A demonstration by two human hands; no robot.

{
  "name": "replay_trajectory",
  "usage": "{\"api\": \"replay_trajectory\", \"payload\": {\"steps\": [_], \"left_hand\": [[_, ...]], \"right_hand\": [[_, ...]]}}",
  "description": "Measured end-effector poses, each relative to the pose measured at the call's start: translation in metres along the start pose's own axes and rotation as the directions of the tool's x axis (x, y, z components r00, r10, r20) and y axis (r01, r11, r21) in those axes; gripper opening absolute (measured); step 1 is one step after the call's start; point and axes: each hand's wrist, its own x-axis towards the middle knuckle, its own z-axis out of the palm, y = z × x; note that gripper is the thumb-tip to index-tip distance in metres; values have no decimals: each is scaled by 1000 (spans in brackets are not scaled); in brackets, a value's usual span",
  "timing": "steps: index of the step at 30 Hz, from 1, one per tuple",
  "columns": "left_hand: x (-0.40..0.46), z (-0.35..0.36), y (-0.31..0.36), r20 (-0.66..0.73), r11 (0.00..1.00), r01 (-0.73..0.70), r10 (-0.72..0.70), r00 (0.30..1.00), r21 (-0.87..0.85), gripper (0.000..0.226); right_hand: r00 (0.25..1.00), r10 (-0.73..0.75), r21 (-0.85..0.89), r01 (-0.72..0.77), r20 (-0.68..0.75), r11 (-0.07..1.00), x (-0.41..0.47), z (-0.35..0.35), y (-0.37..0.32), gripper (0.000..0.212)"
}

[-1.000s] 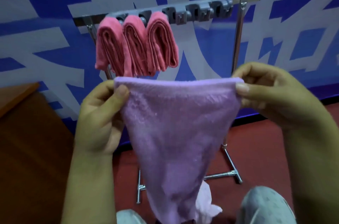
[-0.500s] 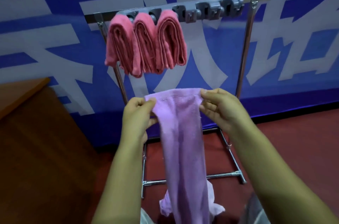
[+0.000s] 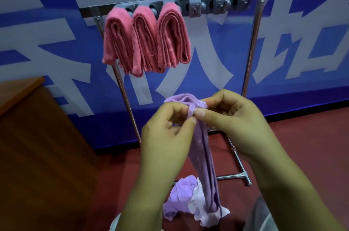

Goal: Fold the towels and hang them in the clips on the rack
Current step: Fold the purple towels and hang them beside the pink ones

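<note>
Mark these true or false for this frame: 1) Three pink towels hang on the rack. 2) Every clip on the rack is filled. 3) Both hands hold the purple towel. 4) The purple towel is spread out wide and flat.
1) True: three folded pink towels hang side by side on the rack.
2) False: the grey clips to the right of them are empty.
3) True: the left hand and right hand pinch the purple towel at its top.
4) False: it is gathered into a narrow hanging strip.

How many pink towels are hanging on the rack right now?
3. Left pink towel, middle pink towel and right pink towel hang folded, side by side, at the left end of the rack. None seems hidden.
</note>
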Motion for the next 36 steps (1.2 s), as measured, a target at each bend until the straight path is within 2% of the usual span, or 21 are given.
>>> {"api": "replay_trajectory", "payload": {"steps": [7, 8, 10, 11, 12, 13, 14, 15, 17, 18, 23, 26, 29, 33, 36], "left_hand": [[-11, -8, 7, 92, 986, -166, 166, 982, -15, 28], [-5, -7, 2, 112, 992, -123, 122, 986, 4, 25], [6, -16, -23, 165, 995, 77, -66, 984, -56, 19], [5, -18, -36, 181, 984, 177, -175, 968, 6, 23], [12, -20, -51, 209, 979, 184, -200, 957, 92, 30], [11, -23, -53, 208, 986, 123, -145, 967, 113, 34], [7, -25, -43, 220, 989, -18, -15, 975, 149, 30], [6, -21, -26, 176, 985, -102, 77, 981, 137, 21], [-6, -15, 4, 74, 977, -197, 191, 979, 78, 16], [-10, -17, 6, 71, 976, -216, 214, 974, 24, 16], [-8, -12, 1, 33, 970, -238, 237, 971, 48, 15], [-10, -13, 0, 105, 971, -239, 240, 965, -19, 19], [-6, -25, 4, 187, 966, -251, 236, 954, 58, 21], [3, -51, 11, 56, 911, -342, 339, 939, 231, 9], [10, -61, 10, 147, 914, -316, 286, 947, 254, 10]], "right_hand": [[998, -8, 90, 2, 61, 996, -6, -5, -6, 12], [998, -9, 106, 2, 61, 994, -7, -5, -6, 11], [998, -9, 150, -1, 67, 989, -8, -5, -5, 11], [997, -12, 170, 0, 72, 986, -9, -4, -4, 11], [997, -16, 187, 1, 76, 982, -10, -4, -4, 12], [997, -20, 203, 4, 79, 979, -10, -3, -4, 12], [996, -25, 216, 6, 81, 976, -11, -2, -4, 13], [996, -30, 224, 11, 82, 974, -12, -1, -4, 13], [996, -38, 228, 18, 83, 973, -12, -1, -4, 15], [995, -41, 225, 21, 86, 974, -13, -1, -4, 16], [990, -89, 67, 81, 114, 994, -17, -3, -5, 26], [989, -108, 15, 107, 100, 994, -19, -8, -6, 21], [984, -125, -53, 133, 128, 990, -20, -15, -6, 14], [984, -136, -106, 148, 114, 983, -22, -20, -1, 12], [984, -138, -116, 151, 113, 982, -21, -21, 1, 11]]}}
